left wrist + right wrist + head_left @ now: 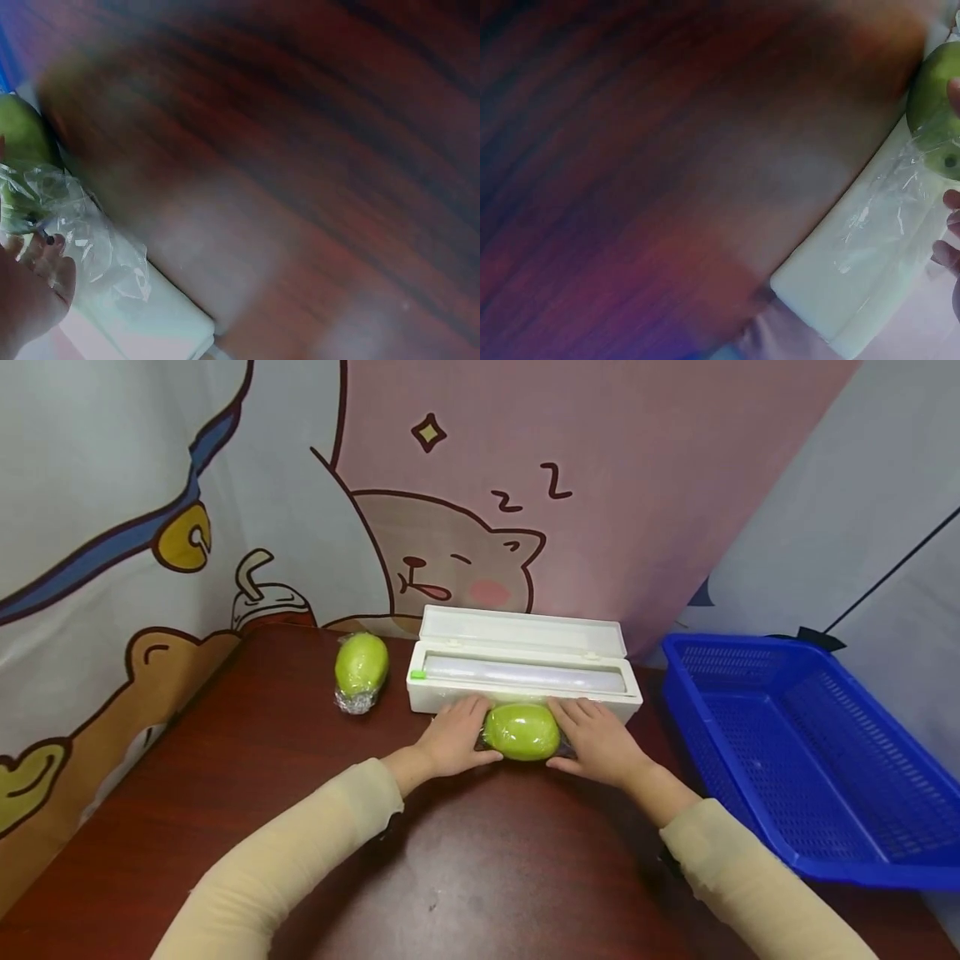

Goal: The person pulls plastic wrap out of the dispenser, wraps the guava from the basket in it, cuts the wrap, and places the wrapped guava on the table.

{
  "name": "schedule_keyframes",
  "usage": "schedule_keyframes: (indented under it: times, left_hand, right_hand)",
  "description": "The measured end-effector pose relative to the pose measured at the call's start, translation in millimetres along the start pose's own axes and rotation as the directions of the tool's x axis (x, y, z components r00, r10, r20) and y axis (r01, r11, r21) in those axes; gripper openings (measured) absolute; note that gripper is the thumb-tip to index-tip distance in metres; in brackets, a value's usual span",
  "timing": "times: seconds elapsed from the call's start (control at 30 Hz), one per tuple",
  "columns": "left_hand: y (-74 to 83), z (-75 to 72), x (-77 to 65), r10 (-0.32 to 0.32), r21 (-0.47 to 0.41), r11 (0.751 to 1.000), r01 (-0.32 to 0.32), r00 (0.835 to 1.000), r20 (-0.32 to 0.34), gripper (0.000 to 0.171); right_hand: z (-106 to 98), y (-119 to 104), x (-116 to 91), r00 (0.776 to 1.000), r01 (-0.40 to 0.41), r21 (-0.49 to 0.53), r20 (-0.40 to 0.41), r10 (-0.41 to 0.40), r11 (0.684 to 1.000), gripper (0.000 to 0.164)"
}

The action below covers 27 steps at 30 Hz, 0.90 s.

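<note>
A green oval fruit (522,732) with shiny clear plastic film around it lies crosswise before a white cling film box (525,689). My left hand (456,739) holds its left end, thumb on the near side and fingers on the far side. My right hand (600,745) holds the right end in the same way. Loose film (105,247) sticks out beside the left fingers in the left wrist view. More loose film (885,202) spreads from the fruit in the right wrist view, over the white box. The fingertips are partly hidden or cut off.
The box's lid (521,631) stands raised, with a film roll (525,674) inside and a green cutter slide (417,675) at its left. Another wrapped green fruit (362,665) lies on the dark wooden table (450,877). A blue plastic basket (780,777) stands at the right.
</note>
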State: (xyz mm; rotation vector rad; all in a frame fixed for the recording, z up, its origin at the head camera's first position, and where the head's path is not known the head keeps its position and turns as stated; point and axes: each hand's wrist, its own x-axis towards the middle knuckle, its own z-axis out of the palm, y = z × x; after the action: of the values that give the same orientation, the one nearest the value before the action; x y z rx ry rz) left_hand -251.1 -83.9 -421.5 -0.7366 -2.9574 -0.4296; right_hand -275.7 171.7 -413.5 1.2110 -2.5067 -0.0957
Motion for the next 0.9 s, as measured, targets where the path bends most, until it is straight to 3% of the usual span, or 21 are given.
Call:
schedule_keyframes:
  times: [0.23, 0.53, 0.7, 0.9]
  left_hand:
    - [-2.4, -6.1, -3.6, 0.013, -0.004, 1.000, -0.013, 1.000, 0.018, 0.086]
    - [-4.3, -3.4, -5.8, 0.043, -0.006, 0.999, -0.043, 0.999, -0.020, 0.075]
    - [-5.6, -3.2, -6.1, 0.040, 0.002, 0.999, -0.040, 0.999, -0.027, 0.077]
    - [-14.9, -20.6, -9.1, 0.011, -0.017, 1.000, -0.013, 0.994, -0.105, 0.077]
  right_hand:
    - [-1, -4, -3, 0.999, 0.027, 0.054, -0.033, -0.025, 0.998, 0.095]
    - [-4, -5, -5, 1.000, -0.010, 0.064, -0.012, 0.011, 0.998, 0.092]
    - [-4, -5, -6, 1.000, -0.019, 0.061, -0.003, 0.019, 0.998, 0.092]
    - [-10, -4, -8, 0.998, -0.043, 0.069, -0.050, 0.047, 0.997, 0.087]
